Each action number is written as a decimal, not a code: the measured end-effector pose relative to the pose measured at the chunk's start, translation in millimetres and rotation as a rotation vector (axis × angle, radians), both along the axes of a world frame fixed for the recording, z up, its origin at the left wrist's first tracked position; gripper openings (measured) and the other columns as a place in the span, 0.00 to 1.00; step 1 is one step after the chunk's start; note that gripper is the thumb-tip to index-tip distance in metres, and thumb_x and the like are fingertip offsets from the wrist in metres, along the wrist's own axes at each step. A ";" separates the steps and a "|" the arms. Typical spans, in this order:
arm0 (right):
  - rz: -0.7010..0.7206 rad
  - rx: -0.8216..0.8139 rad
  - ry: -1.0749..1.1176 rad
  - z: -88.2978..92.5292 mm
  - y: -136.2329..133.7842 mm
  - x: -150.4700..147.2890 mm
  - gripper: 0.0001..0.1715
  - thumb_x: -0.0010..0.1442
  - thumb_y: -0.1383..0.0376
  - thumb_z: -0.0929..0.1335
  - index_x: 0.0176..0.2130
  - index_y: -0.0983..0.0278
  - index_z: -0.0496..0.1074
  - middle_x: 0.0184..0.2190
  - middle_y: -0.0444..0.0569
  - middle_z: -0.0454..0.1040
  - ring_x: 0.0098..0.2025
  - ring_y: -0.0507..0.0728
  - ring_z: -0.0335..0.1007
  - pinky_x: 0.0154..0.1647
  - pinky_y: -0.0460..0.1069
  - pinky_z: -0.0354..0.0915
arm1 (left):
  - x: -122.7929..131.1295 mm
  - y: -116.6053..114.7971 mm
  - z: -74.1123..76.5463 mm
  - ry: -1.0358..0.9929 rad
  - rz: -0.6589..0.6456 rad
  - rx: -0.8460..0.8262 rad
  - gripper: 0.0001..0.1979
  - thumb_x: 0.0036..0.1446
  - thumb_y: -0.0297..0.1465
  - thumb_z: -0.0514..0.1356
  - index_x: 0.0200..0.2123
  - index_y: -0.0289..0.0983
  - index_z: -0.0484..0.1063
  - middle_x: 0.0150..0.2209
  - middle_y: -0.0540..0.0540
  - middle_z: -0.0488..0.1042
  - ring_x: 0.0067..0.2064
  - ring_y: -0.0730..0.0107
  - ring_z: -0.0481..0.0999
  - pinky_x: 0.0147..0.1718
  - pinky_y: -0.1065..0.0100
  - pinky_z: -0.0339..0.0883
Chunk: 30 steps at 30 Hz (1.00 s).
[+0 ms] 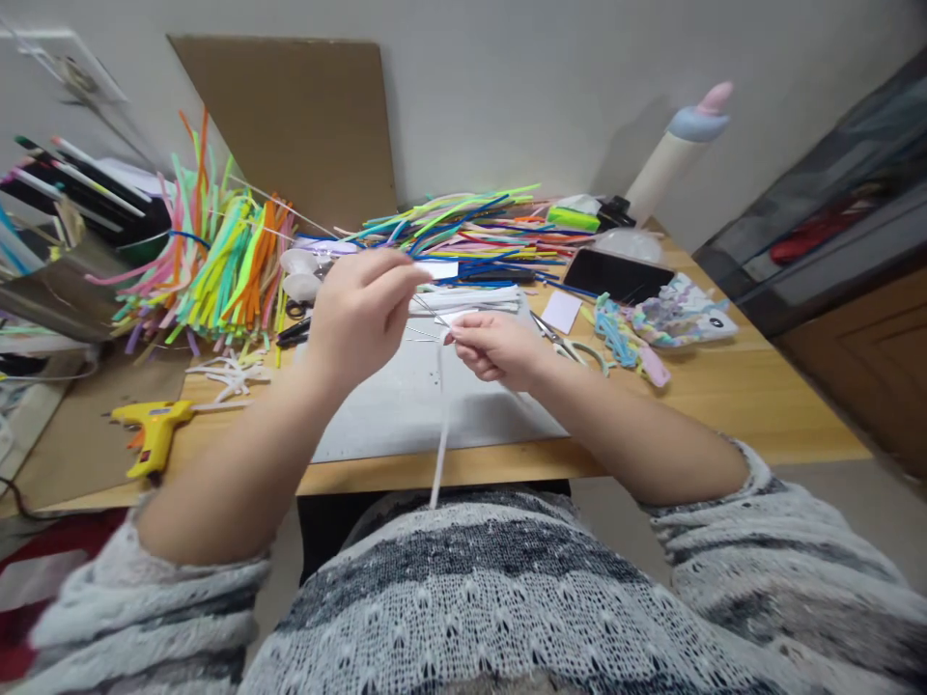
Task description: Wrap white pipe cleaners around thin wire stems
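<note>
Head view: the right hand (507,353) has its fingers (470,334) pinched tight on the upper end of a white fuzzy stem (440,415), whose free length runs down past the near edge of the tabletop (782,410) towards the striped sweater (492,589). The left hand (358,319) is raised just beside it, fingers curled in; a thin wire (433,311) slants between the two hands, but blur hides the left fingertips, so I cannot tell whether they grip it.

Below the hands lies a pale board (383,410), with a bundle of white stems (482,297) along its far side. Right of it are scissors (561,343), a white card (562,312), a dark phone (619,277) and a pastel strap (630,338). To the left, short white pieces (230,375) lie near a yellow glue gun (154,430).

Further back, a pile of coloured stems (463,232) stretches across, a bright upright bunch (236,256) stands left of it, and a brown panel (290,125) leans against the wall (499,97).
</note>
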State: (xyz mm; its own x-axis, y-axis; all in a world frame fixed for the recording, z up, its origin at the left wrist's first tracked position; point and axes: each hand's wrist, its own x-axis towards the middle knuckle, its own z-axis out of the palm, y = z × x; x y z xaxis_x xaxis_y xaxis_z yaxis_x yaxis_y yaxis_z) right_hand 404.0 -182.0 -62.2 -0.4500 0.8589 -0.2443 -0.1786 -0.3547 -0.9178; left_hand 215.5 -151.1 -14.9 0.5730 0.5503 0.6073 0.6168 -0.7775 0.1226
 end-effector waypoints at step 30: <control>-0.250 0.511 -0.580 -56.1 -17.4 -9.8 0.12 0.55 0.60 0.64 0.26 0.65 0.72 0.21 0.41 0.66 0.27 0.50 0.60 0.31 0.44 0.56 | 38.7 4.2 -53.2 0.236 -0.032 -0.259 0.09 0.55 0.30 0.54 0.27 0.38 0.73 0.29 0.46 0.76 0.36 0.64 0.72 0.42 0.59 0.56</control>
State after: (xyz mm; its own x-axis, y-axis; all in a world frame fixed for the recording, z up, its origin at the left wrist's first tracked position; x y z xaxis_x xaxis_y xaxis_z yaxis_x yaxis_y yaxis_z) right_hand 394.2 -199.4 -118.3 -0.1520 0.9859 0.0703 0.3568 0.1211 -0.9263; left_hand 254.3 -146.9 -68.1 0.7004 0.6483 0.2987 0.6277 -0.7586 0.1748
